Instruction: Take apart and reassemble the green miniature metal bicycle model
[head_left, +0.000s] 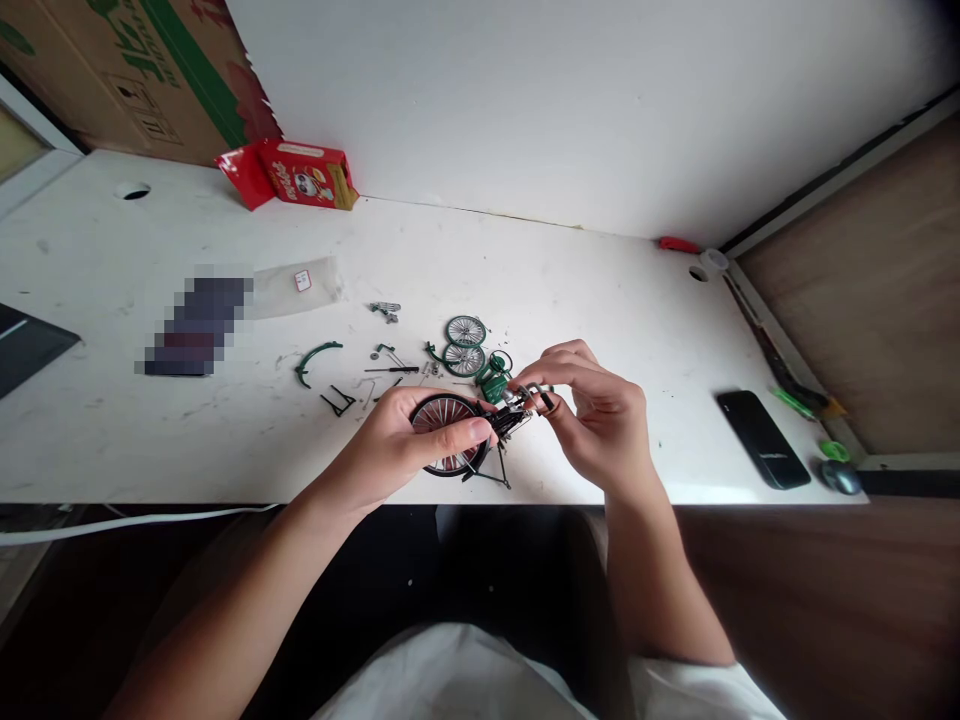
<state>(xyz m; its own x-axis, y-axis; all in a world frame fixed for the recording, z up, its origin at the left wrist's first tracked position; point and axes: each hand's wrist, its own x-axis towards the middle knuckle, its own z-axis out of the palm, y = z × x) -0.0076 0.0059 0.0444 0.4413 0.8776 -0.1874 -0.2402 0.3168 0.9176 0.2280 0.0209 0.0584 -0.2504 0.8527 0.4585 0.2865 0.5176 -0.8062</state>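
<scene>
A black model bicycle (450,462) with one spoked wheel and a kickstand is held just above the table's front edge. My left hand (397,440) is closed on it, the thumb lying across the wheel. At its right end my right hand (600,410) pinches the small curved handlebar (537,392), which has a black grip. Whether the handlebar is fixed to the frame cannot be told. Just behind the hands lie two small green-rimmed wheels (464,345) and a green model part (493,385).
Left of the hands lie a green curved fender (315,362), a black bracket (339,402), a screwdriver (391,370) and a clear bag (296,285). A red box (307,178) stands at the back. To the right are a black phone (763,438) and a mouse (840,477).
</scene>
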